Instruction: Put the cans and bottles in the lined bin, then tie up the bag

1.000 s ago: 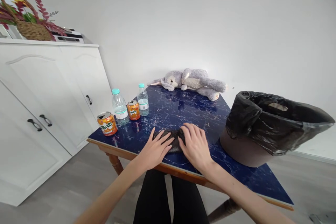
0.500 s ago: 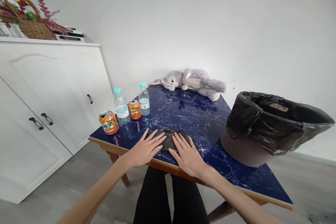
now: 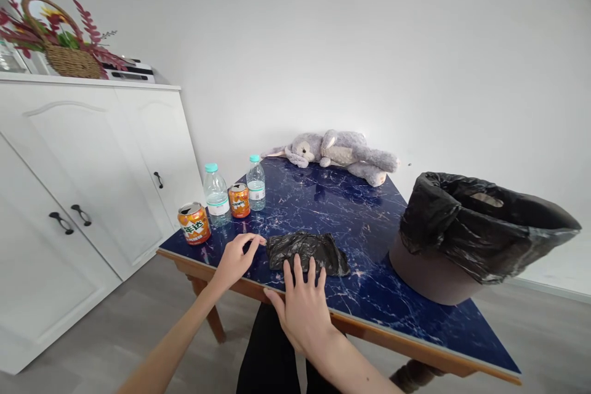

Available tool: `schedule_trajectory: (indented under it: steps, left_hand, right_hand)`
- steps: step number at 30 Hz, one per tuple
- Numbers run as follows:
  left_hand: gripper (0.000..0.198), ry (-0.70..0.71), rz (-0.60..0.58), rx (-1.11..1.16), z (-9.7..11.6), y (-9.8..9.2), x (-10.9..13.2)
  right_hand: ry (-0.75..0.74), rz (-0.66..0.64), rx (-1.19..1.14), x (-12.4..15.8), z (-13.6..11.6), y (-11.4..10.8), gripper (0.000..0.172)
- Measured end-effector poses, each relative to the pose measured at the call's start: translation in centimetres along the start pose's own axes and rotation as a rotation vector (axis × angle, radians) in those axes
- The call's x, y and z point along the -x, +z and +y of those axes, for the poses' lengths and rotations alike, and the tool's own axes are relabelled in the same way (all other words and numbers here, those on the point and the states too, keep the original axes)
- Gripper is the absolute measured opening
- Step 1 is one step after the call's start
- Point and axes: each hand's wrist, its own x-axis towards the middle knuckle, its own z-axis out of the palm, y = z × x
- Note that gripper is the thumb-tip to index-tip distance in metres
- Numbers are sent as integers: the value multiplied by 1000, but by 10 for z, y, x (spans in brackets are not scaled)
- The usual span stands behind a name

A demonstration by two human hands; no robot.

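Observation:
A black plastic bag (image 3: 309, 249), folded into a flat, wrinkled strip, lies near the front edge of the blue marbled table (image 3: 369, 221). My left hand (image 3: 237, 258) pinches the bag's left end between thumb and fingertips. With fingers spread, my right hand (image 3: 302, 301) rests its fingertips on the bag's lower edge, palm over the table's front rim. To the left of the bag stand an orange soda can (image 3: 194, 225), a clear bottle with a teal cap (image 3: 217, 197), a second orange can (image 3: 239, 200) and another such bottle (image 3: 256, 184).
On the right of the table stands a brown trash bin (image 3: 429, 274) with a black liner (image 3: 484, 228) folded over its rim. A grey plush rabbit (image 3: 337, 151) lies against the wall. White cabinets (image 3: 92, 166) at left carry a flower basket (image 3: 74, 60).
My left hand has moved off the bag's top to its left end and closed there. My right hand has slid toward me and left. More of the bag now shows.

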Motion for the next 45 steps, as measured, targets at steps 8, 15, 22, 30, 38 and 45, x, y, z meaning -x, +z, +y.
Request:
schedule_trajectory:
  steps: [8,15,22,30,38,45]
  left_hand:
    - [43,5,22,-26,-1,0,3]
    - [42,28,18,-49,-3,0,2]
    - [40,47,33,-73,-4,1,2]
    - [40,51,34,-101,-3,5,2]
    - [40,35,32,-107,-4,7,2]
    - [39,29,33,-114,-6,7,3]
  right_hand:
    - [71,-68,42,-42,51,-16,79]
    - [130,-40,38,-75,115,-5,78]
    - [288,6,30,-112,187,-3,72]
    - [550,178,78,-129,222,-3,62]
    - [607,118,-10,-136,206,15,82]
    - [656,153,-97,-131,216,-8,70]
